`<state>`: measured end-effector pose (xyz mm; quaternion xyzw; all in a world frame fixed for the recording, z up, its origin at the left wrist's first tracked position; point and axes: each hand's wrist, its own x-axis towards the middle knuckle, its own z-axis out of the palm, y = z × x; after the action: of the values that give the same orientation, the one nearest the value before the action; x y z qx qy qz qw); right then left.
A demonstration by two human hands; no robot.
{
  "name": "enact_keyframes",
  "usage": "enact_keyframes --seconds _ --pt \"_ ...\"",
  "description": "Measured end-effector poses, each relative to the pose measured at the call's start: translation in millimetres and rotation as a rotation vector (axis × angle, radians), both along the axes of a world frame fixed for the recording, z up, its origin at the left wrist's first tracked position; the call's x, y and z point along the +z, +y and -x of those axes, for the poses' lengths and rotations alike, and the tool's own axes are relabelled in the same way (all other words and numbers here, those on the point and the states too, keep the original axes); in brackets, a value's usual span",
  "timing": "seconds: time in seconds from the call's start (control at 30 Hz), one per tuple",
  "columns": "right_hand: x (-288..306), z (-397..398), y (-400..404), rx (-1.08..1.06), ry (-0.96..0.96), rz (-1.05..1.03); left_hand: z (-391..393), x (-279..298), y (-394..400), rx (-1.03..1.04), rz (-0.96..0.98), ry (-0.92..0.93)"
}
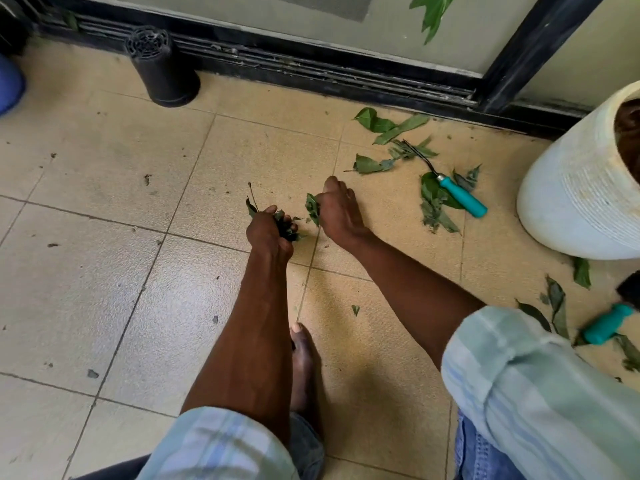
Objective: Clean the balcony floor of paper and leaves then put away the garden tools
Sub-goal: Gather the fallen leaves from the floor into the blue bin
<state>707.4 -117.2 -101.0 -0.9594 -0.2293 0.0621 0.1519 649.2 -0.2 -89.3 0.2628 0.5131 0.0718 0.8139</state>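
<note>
Hands first: the left hand point(268, 233) grips a bunch of leaves point(287, 226), the right hand point(337, 213) pinches one leaf point(313, 208). Two teal-handled tools lie on the floor point(104, 237): one point(604, 327) nearer, a hand fork point(457, 192) farther among scattered leaves point(391, 126). Two pots: white point(571, 188), black point(161, 67).

Hand rake point(450, 181) on floor point(104, 202) among leaves point(391, 126), right of both hands point(266, 233); planter point(571, 188) farther right; upturned pot point(162, 67) back left.
</note>
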Motion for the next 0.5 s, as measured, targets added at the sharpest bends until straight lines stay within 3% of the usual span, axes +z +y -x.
enact_keyframes --seconds 0.1,0.17,0.3,0.5 --pt "2 -27 -23 -0.231 -0.071 -0.019 -2 -3 -6 -0.032 0.019 -0.02" --pt "8 -57 -34 -0.359 0.027 -0.045 -3 -3 -12 -0.054 0.021 -0.024" --pt "-1 -78 -50 -0.207 0.223 0.015 -4 2 -26 -0.129 0.013 -0.039" --pt "-5 9 -70 0.001 -0.017 -0.022 -7 8 -51 -0.183 -0.015 0.009"
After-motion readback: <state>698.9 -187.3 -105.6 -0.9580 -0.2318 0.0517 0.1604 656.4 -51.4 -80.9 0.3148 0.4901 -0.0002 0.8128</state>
